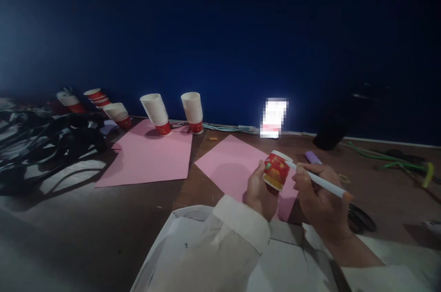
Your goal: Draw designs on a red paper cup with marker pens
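My left hand [257, 191] is closed around a small red paper cup [276, 170] with gold and green print and a white rim. The cup is held tilted above a pink sheet [229, 163]. In my right hand [320, 202] is a white marker [325, 183] with an orange back end, gripped like a pen. Its front end meets the cup's side near the rim; whether it touches is hard to tell. Behind my right hand lies a purple cylinder [313, 157], and the black loops of what look like scissors [361, 219] show beside the wrist.
Stacked paper cups [154, 110] and a second stack [192, 110] stand at the back, with more cups [117, 114] leftward. A glowing phone [274, 117] leans on the blue wall. Black cables [48, 131] crowd the left; a dark bottle [332, 122] and green wires [372, 156] are right.
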A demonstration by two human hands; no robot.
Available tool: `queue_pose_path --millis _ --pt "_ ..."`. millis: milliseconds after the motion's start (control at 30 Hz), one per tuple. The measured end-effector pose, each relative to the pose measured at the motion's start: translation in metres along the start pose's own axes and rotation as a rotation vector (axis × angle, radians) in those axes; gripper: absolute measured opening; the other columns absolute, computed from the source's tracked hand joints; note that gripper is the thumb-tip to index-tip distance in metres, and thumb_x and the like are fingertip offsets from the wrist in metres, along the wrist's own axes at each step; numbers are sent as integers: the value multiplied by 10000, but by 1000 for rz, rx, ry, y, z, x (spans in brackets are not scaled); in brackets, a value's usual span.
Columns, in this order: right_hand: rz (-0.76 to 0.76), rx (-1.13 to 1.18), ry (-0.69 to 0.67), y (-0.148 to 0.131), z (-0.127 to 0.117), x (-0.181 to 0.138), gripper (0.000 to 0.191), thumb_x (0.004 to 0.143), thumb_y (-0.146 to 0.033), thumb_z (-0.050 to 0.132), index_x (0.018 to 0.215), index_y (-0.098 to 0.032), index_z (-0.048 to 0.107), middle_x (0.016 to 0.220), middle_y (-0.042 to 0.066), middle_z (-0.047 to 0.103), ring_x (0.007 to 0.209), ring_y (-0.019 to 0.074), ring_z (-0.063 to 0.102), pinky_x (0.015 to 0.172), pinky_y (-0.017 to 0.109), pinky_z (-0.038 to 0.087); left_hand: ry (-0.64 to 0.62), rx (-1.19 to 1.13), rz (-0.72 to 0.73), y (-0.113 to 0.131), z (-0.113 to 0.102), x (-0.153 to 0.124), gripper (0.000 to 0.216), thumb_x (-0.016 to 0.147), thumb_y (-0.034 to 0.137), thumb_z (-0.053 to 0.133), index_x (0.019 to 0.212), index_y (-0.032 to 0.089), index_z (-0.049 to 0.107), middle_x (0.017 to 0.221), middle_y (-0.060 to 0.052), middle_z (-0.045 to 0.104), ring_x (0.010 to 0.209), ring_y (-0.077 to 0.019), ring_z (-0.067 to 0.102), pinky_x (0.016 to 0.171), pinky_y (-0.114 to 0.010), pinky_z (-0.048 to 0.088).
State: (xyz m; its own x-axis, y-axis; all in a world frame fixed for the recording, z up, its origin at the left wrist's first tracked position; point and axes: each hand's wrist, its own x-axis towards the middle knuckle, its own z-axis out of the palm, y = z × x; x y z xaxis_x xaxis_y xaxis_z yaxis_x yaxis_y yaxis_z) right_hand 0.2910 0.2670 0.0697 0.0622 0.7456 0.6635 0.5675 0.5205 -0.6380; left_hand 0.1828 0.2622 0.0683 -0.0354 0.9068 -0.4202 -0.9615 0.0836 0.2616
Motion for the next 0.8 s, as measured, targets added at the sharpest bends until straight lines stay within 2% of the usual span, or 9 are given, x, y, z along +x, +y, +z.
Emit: queue_pose_path --millis 267,467,800 --pt "8 2 -14 4 1 -2 246 913 -450 591 939 -214 656 818 50 686 676 176 639 648 321 511 -1 -5 5 0 0 0 288 930 367 571 962 107 691 998 -119 732 834 -169 700 784 -254 556" --pt "-34 -15 -20 3 1 -1 242 919 -442 584 930 -210 653 782 49 686 663 176 635 645 320 506 -9 6 6 0 1 -1 316 950 372 536 972 96 689 1001 -131 735 870 -179 707 814 -261 554" --pt "12 -11 -44 2 1 -2 275 913 -479 588 908 -210 649 752 54 691 656 188 649 624 326 509 -2 10 -1 0 1 -2 333 941 383 539 959 91 698 1023 -151 734 909 -203 712 837 -270 551"
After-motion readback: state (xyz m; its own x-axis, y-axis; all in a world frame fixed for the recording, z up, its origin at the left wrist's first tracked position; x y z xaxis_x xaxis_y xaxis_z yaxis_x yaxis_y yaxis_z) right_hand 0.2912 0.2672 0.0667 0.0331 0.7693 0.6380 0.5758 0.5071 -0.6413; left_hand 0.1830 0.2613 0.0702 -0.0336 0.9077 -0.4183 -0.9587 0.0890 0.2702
